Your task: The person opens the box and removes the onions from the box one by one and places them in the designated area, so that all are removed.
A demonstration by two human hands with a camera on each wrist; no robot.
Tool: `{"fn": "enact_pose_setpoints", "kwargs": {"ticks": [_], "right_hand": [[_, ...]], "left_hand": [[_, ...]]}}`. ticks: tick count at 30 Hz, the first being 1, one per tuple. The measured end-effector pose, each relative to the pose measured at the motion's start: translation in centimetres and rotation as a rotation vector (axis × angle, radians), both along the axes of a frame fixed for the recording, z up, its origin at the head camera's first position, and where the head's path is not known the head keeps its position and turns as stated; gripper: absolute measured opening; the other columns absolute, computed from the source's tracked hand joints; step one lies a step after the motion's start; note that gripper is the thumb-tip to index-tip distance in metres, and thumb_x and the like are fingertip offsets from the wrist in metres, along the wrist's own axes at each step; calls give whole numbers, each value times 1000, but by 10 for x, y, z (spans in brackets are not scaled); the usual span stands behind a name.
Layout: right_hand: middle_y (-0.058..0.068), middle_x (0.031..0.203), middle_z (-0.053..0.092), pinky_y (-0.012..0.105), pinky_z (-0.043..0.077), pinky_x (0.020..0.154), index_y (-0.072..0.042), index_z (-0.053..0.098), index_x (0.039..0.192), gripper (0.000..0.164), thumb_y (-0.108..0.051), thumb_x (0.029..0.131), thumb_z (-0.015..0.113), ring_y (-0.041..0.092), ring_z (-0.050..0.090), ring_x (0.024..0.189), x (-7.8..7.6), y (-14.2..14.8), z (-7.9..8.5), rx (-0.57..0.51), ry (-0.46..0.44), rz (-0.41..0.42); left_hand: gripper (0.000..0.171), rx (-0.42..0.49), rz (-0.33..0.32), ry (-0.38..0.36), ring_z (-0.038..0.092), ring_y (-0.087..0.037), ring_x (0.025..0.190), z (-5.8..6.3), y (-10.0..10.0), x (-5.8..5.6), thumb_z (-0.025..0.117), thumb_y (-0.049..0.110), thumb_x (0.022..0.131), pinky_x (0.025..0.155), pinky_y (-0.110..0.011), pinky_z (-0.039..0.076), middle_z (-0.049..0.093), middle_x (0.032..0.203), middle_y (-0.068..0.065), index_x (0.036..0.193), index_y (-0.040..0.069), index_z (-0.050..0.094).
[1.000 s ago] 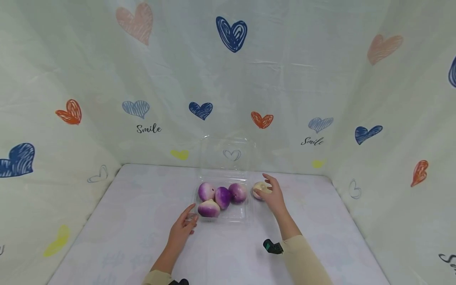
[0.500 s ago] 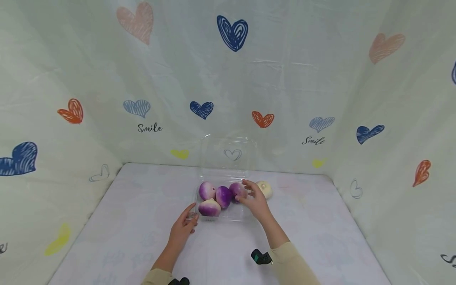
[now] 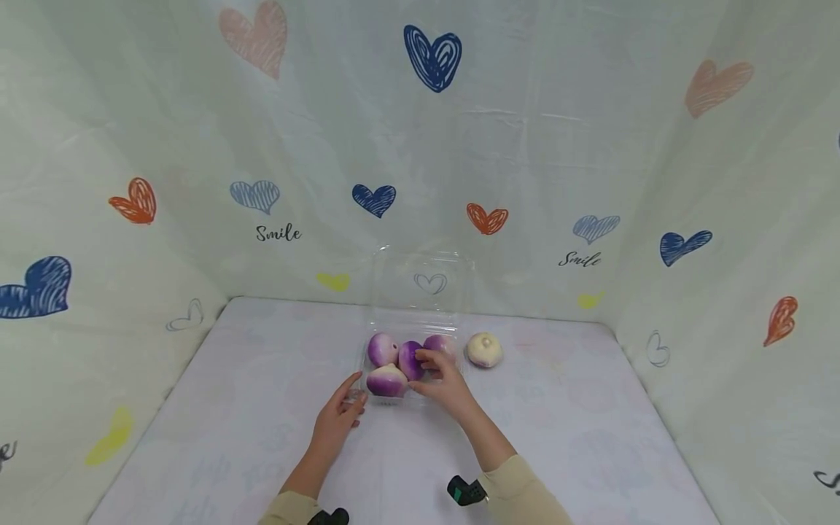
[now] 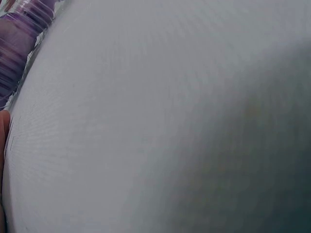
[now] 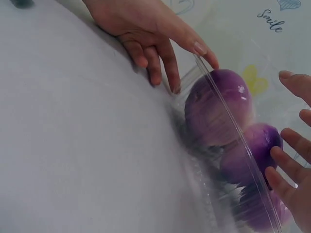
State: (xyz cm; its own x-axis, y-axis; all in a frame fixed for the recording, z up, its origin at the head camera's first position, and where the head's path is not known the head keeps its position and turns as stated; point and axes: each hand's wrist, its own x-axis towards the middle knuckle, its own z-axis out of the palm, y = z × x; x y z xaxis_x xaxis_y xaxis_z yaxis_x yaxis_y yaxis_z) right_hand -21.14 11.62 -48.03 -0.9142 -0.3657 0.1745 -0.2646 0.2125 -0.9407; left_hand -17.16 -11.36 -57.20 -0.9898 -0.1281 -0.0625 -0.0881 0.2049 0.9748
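Note:
Several purple-and-white turnips [image 3: 387,381] sit in a clear plastic clamshell box [image 3: 420,399], whose lid [image 3: 420,281] stands raised at the back. My left hand [image 3: 333,423] holds the box's front left corner, thumb and fingers at the rim. My right hand [image 3: 449,390] is over the box's right half, fingers spread and loosely bent. Its fingertips overlap the dark purple middle turnip [image 3: 410,359] in the head view and come right up to a turnip [image 5: 257,148] in the right wrist view. In the left wrist view, a turnip [image 4: 17,46] shows through the ribbed plastic.
A cream-coloured turnip-like vegetable [image 3: 484,350] rests on the white table [image 3: 564,408], just right of the box. Behind the table hangs a pale curtain [image 3: 525,146] printed with hearts and writing.
My right hand has moved left from the cream vegetable, across the right-hand turnip, to the middle of the box. The left hand has stayed at the box corner.

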Motion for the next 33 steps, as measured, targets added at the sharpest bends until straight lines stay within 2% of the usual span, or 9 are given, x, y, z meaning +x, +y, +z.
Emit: {"fn": "enact_pose_setpoints", "kwargs": {"ticks": [6,11,16,20,27,33], "right_hand": [[19,121,57,57,43,92,4,56,128,54,-7,81,78,37,53,109,-9,-10,-30,68,6,-42],[18,116,58,51,49,85,4,59,125,52,-13,80,80,35,57,103,-7,-16,-31,117,23,-48],[20,112,59,52,51,84,7,60,120,49,-9,79,81,38,59,98,-5,-21,-33,115,77,-31],[17,110,60,50,50,85,5,62,119,48,-9,78,82,34,59,95,-3,-25,-34,149,125,-33],[8,107,60,43,52,85,-1,65,118,42,-11,80,80,24,58,95,-1,-30,-37,222,156,-65],[4,103,60,36,51,82,-4,67,117,38,-15,82,79,20,57,91,-2,-33,-38,307,188,-101]], "left_hand": [[51,12,0,-2,62,-18,83,-1,0,0,65,29,95,65,-26,54,63,108,-8,143,24,49],[52,-1,3,-3,62,-17,83,-2,-1,0,65,30,95,65,-26,54,63,107,-7,143,24,49],[52,7,-3,-7,62,-18,85,-2,-1,-1,65,34,94,66,-26,54,63,106,-7,143,26,49],[52,5,-4,-7,62,-17,85,-1,0,0,65,34,94,66,-26,54,63,109,-7,143,26,50],[53,-13,-5,-16,62,-17,86,-1,1,0,65,35,94,67,-25,54,63,112,-7,144,27,49],[52,-20,-3,-9,62,-18,85,-1,1,-1,65,34,94,67,-25,54,63,110,-7,143,26,49]]}}
